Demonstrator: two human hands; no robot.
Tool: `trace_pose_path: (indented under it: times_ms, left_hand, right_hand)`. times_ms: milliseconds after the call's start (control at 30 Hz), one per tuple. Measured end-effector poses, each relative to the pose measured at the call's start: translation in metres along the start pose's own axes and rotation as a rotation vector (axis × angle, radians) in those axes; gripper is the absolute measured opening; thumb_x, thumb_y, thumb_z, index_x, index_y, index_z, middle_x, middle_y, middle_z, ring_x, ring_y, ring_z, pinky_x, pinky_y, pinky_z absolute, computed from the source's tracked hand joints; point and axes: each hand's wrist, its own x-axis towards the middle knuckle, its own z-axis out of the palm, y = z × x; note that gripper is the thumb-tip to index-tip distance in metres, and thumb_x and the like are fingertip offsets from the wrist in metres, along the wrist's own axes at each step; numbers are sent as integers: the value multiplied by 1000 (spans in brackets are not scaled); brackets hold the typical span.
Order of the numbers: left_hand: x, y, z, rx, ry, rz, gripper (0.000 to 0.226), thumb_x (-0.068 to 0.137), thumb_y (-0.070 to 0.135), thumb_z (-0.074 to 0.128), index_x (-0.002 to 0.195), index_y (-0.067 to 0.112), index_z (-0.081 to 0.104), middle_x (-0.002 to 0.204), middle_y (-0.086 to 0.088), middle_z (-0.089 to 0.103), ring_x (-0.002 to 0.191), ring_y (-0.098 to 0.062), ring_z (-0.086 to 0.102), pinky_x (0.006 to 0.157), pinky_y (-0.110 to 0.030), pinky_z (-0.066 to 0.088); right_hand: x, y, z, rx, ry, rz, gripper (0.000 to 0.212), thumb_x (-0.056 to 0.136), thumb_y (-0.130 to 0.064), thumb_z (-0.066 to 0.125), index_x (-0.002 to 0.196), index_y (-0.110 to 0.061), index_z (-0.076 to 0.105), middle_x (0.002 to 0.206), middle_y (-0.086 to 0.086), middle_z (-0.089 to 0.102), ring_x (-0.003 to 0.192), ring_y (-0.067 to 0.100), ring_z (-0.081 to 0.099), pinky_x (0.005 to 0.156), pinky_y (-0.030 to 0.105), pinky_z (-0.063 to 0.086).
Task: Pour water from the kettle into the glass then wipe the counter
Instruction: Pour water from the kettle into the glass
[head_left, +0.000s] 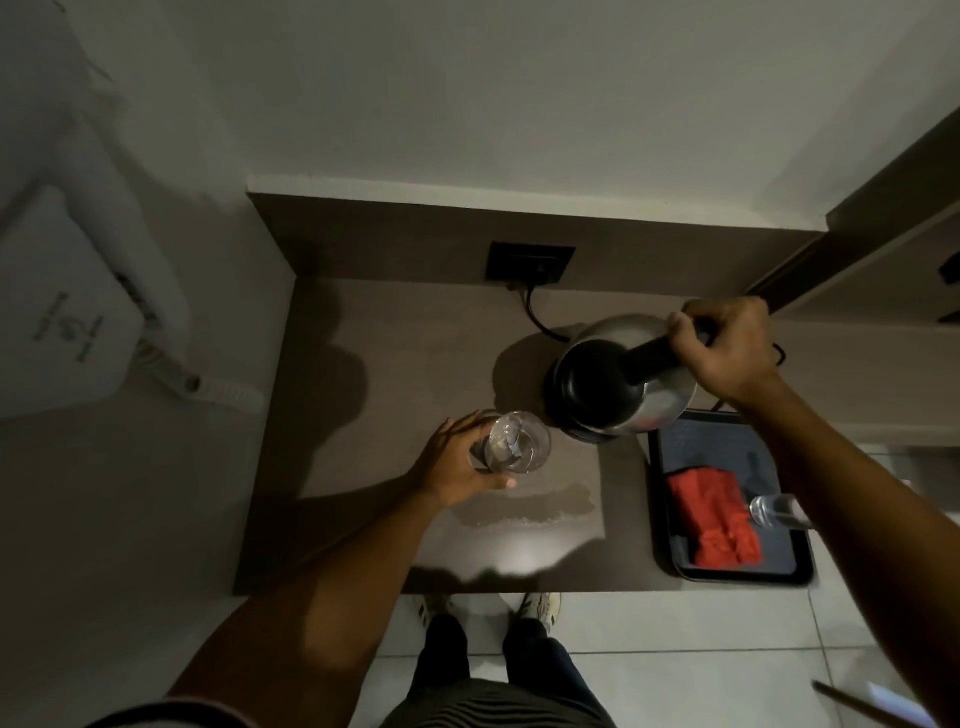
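Pour step in hand. Right hand (727, 348) closed on kettle (618, 384) handle, tilted just beside glass (519, 441) — left hand (457, 462) wraps it on bench (363, 415). Next: tip spout over rim; puddle (524, 512) needs cloth (711, 514).

We look down on what appears to be a hotel-room refreshment corner: a brown laminate surface (395, 332) with a built-in wall socket (530, 262), a wall-mounted hairdryer (78, 312), an electric kettle (618, 379), a black tray (670, 551) and white floor tiles (675, 654).
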Motion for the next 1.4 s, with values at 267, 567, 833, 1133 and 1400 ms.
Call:
trace_pose_path:
  times_ms: [267, 567, 833, 1133, 1400]
  left_hand:
    - [1, 0, -3, 21, -26, 14, 93, 56, 65, 83, 138, 34, 52, 144, 11, 56, 129, -13, 49, 113, -47, 38]
    - [3, 2, -7, -3, -63, 30, 92, 59, 56, 89, 139, 27, 54, 142, 5, 58, 127, -22, 57, 107, -52, 45]
    - [3, 4, -10, 16, -75, 21, 93, 58, 58, 89, 138, 28, 55, 142, 7, 57, 129, -22, 54, 107, -47, 45]
    - [3, 2, -9, 18, -73, 44, 90, 58, 56, 89, 137, 28, 56, 140, 9, 58, 127, -21, 55, 106, -48, 45]
    - [3, 2, -9, 28, -86, 25, 92, 58, 57, 89, 139, 30, 53, 141, 11, 57, 128, -23, 53, 106, -48, 45]
  right_hand:
    - [3, -29, 4, -254, -46, -180, 46, 86, -36, 46, 51, -7, 56, 45, 8, 51, 38, 26, 46, 43, 30, 41]
    - [2, -40, 10, -406, -63, -333, 44, 84, -37, 44, 48, -12, 50, 44, 2, 42, 42, 18, 36, 53, 34, 38]
    - [-1, -50, 7, -530, -27, -375, 43, 85, -41, 43, 50, -18, 44, 49, -4, 35, 39, 21, 41, 58, 32, 39]
    - [-1, -54, 1, -602, -69, -366, 48, 87, -46, 39, 49, -18, 46, 45, 0, 46, 39, 23, 44, 60, 30, 32]
    - [2, -61, -3, -612, -55, -371, 48, 89, -47, 37, 49, -21, 42, 43, -2, 41, 37, 22, 41, 61, 28, 28]
